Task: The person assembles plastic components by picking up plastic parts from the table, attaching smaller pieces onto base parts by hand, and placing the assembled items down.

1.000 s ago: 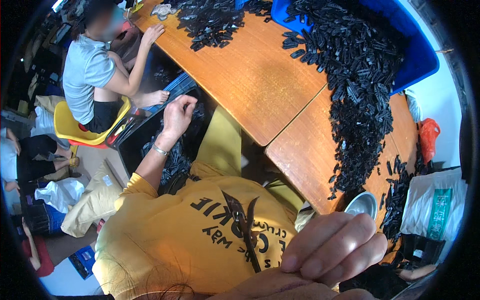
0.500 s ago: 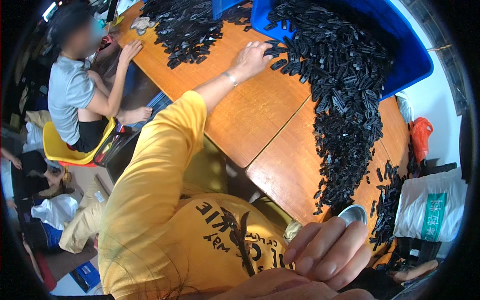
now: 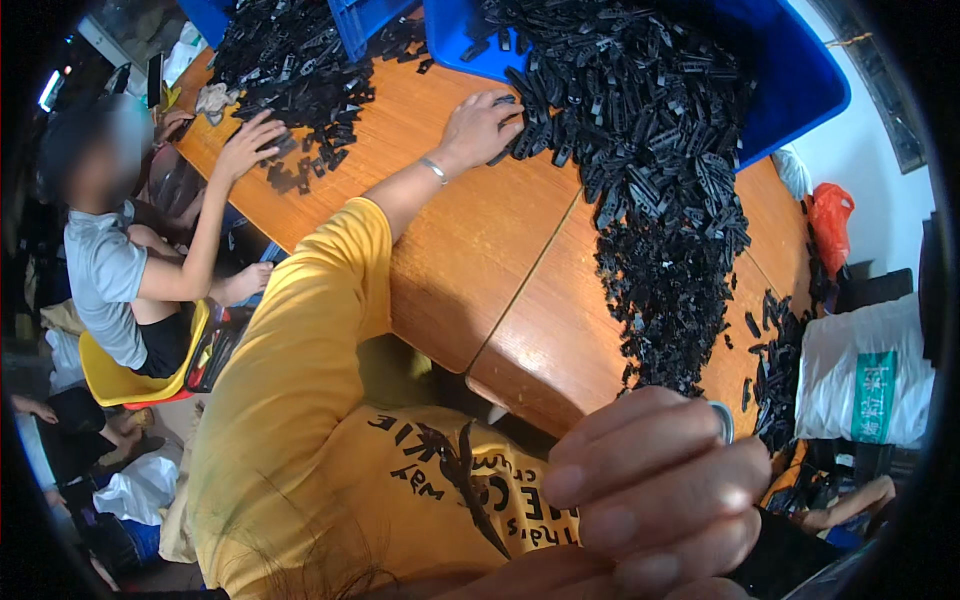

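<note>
My left hand [image 3: 478,132] reaches across the table to the left edge of a big heap of small black plastic pieces [image 3: 665,165]. Its fingers curl over a few of these pieces at the heap's edge. Close to the camera, my right hand [image 3: 660,490] is closed with its fingers bent. Anything inside it is hidden from view. Behind its fingers shows the rim of a small metal bowl [image 3: 722,422]. The heap spills out of a tilted blue bin [image 3: 800,110] onto the wooden table [image 3: 470,240], with finer black bits towards me.
A second black heap [image 3: 290,60] lies far left, beside another blue bin [image 3: 362,25]. A co-worker [image 3: 105,260] sits at the left on a yellow chair [image 3: 190,345], one hand over that heap. At the right are loose black pieces [image 3: 775,385], a white sack [image 3: 865,340] and a red bag [image 3: 830,225].
The view has shifted, moving the table scene left. My left hand's fingers have curled over pieces. My right hand has risen nearer the bowl, hiding more of it. The co-worker's hand has moved over their heap.
</note>
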### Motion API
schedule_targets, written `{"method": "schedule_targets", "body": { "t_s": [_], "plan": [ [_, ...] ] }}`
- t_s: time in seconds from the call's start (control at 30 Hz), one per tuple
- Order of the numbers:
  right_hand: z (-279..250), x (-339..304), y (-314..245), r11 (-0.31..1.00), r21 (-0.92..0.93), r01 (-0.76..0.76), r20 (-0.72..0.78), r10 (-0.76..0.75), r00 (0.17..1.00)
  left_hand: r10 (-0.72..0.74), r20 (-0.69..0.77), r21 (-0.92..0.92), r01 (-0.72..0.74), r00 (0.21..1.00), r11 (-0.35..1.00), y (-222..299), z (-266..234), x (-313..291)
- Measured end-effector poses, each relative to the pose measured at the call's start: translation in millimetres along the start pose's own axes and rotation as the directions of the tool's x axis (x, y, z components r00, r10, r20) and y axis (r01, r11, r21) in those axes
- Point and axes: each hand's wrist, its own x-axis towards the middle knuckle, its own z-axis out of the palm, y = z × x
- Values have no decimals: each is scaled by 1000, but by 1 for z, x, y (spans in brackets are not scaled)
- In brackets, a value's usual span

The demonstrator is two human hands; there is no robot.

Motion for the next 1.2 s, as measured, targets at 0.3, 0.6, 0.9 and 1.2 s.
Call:
{"method": "schedule_targets", "body": {
  "t_s": [0.3, 0.6, 0.9, 1.2],
  "plan": [
    [-4, -26, -71, 868, -492, 71, 258, 68, 964, 60, -1, -81, -60, 998, 995, 37, -22, -56],
    [-39, -18, -5, 663, -721, 204, 136, -153, 979, 112, -129, -117, -127, 985, 985, 35, -16, -53],
    [-315, 11, 244, 369, -689, -624, -681, -36, 731, 87, -66, -137, -95, 994, 986, 40, -16, -49],
    [-498, -25, 207, -400, -347, -848, -935, 78, 346, 44, -27, -92, -46, 999, 995, 33, -22, -55]
  ]
}}
